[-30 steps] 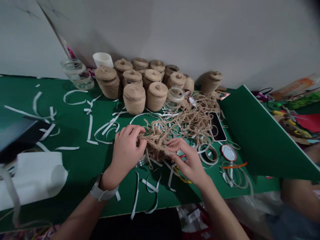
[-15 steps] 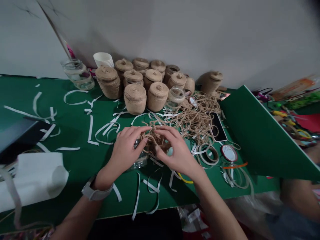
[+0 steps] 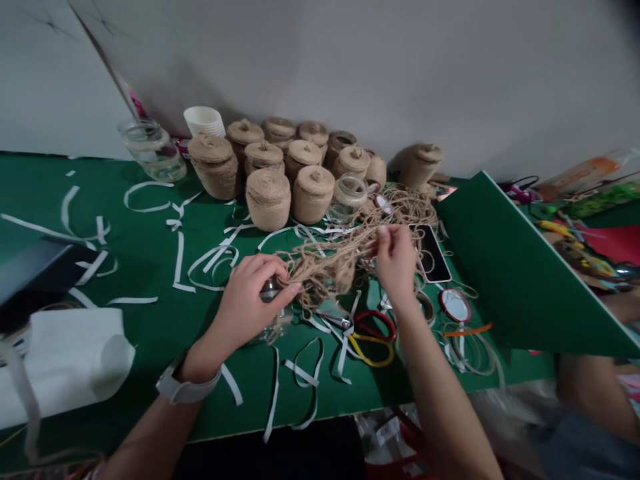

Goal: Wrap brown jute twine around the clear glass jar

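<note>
Jute twine [image 3: 323,263], loose and tangled, spans our left hand [image 3: 253,293] and right hand [image 3: 397,263], both pinching it above the green table [image 3: 150,333], while behind we judge twine-wrapped jars [image 3: 268,203] finished, a clear glass jar [image 3: 347,202] bare.

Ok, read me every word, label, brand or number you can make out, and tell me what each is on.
No text can be read in this view.
Pale label-like patch below the table edge: too small and blurred.
Orange packet at far right: too blurred to tell any print.
Phone-like black screen: dark, no text shows.
Twine and twine-wrapped jars: no lettering visible.
</note>
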{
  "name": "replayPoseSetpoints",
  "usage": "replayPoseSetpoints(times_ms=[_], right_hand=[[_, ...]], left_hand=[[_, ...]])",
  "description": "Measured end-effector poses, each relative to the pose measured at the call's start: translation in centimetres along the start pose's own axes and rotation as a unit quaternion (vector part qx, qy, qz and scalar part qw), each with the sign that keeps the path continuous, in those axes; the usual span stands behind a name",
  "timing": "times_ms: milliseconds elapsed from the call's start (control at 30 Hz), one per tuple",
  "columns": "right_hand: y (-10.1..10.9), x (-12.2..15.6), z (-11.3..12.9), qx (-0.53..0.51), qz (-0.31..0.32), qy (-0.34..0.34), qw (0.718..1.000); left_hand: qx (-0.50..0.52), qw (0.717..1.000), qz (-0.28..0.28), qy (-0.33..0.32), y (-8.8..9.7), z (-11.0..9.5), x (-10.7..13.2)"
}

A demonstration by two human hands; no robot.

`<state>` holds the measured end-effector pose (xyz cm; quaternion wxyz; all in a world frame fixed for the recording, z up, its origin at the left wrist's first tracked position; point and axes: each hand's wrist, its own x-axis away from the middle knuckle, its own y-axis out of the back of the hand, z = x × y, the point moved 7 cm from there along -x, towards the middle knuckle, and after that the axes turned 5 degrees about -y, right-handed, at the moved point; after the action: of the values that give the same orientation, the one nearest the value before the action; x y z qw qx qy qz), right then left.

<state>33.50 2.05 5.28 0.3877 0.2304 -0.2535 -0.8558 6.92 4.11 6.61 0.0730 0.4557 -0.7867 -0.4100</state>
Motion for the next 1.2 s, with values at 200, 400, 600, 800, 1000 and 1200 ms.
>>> replayPoseSetpoints(times_ms=[200,400,600,800,1000,1200], right_hand=[[1.4,0.5,4.2,0.137,0.024,0.172,0.975],[-5.0,7.1,8.2,0.129,0.274,0.332,0.893],[-4.1,2.4,6.1,0.002,0.316,0.246,0.916],[-2.6,-1.5,2.9,-0.220,0.318,0.023,0.922],[-0.2,-4.7,-1.3,-0.130,0.087,-0.037,0.987],[1.5,-3.7,0.2,0.084,0.014,0.068,0.994]], left_hand=[[0.026,0.999,0.024,-0.008,-0.1,-0.1,0.0],[-0.025,0.999,0.012,-0.031,0.0,-0.3,-0.1],[-0.002,1.000,-0.001,-0.026,0.1,0.2,0.2],[-0.020,1.000,-0.009,-0.005,-0.4,0.3,0.0],[0.031,0.998,-0.015,0.049,-0.6,1.8,0.7],[0.075,0.994,-0.024,0.074,-0.3,1.7,1.1]])
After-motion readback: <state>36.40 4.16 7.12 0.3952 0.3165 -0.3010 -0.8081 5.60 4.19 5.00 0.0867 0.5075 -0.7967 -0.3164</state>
